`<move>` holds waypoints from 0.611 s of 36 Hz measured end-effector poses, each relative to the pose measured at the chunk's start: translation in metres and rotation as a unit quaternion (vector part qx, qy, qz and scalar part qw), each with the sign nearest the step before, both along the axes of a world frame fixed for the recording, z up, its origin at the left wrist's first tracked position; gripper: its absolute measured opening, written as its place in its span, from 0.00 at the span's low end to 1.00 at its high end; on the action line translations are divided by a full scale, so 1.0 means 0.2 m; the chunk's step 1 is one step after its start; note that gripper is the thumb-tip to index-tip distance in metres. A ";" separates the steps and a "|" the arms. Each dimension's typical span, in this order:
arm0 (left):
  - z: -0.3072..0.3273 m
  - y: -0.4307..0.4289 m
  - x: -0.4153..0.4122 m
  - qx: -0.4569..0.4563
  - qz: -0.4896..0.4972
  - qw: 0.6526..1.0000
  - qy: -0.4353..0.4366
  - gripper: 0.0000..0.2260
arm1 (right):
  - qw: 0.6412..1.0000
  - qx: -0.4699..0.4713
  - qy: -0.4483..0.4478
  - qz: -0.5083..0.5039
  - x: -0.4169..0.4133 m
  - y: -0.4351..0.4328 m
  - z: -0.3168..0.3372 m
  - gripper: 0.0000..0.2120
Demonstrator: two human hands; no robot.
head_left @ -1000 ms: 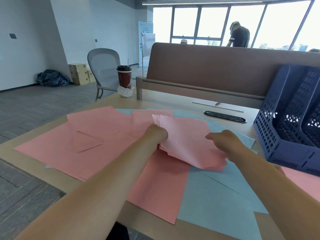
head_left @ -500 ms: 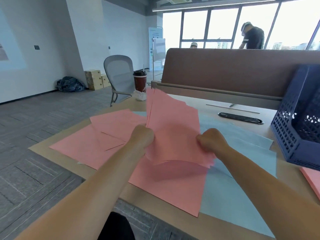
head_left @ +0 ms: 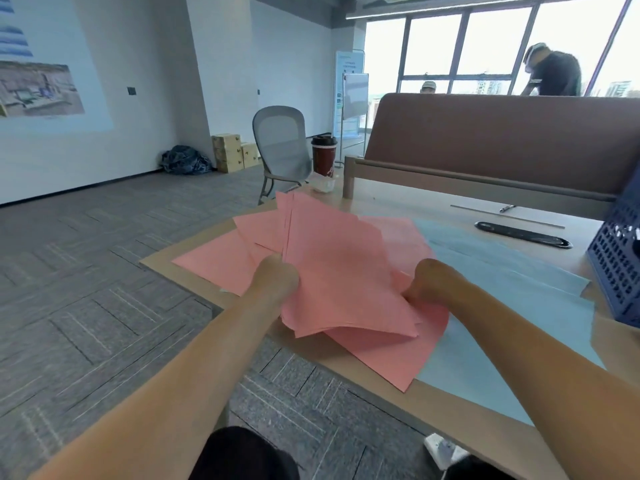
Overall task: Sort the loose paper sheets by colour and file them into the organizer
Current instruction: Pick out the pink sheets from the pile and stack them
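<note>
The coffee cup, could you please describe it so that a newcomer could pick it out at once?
Start at the wooden desk and go to its far left corner, by the end of the brown partition. The coffee cup stands there upright: dark red with a black lid, unlike the flat pink sheets nearby.

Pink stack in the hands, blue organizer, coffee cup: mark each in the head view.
Pink stack [head_left: 339,271]: head view, middle of the top sheet.
Blue organizer [head_left: 616,268]: head view, perforated side wall at the right edge.
Coffee cup [head_left: 323,161]: head view, red body below the dark lid.
</note>
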State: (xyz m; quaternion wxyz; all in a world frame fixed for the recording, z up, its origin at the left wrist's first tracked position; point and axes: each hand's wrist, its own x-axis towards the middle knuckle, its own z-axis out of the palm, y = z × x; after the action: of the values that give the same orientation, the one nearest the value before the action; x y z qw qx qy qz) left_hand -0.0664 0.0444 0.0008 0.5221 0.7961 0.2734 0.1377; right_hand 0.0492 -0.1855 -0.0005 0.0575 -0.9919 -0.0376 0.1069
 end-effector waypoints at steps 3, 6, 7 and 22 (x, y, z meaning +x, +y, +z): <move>-0.02 -0.01 -0.03 0.010 -0.008 1.000 0.002 0.13 | 1.000 0.005 0.006 0.008 -0.01 -0.02 0.01 0.23; -0.04 -0.02 -0.05 0.008 -0.012 1.000 0.004 0.10 | 0.997 0.073 -0.031 0.012 -0.10 -0.05 0.05 0.17; -0.04 -0.03 -0.06 0.013 -0.016 1.000 0.009 0.09 | 0.993 0.107 -0.041 0.003 -0.12 -0.06 0.05 0.15; -0.06 -0.19 -0.07 0.022 -0.067 0.997 0.033 0.14 | 0.855 0.483 0.081 -0.168 -0.25 -0.16 0.04 0.20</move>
State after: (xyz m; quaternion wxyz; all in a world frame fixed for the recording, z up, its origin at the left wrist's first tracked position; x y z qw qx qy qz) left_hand -0.0808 0.0070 -0.0107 0.5028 0.8282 0.2335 0.0822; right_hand -0.0013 -0.2184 0.0074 0.5495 -0.8183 0.0874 0.1443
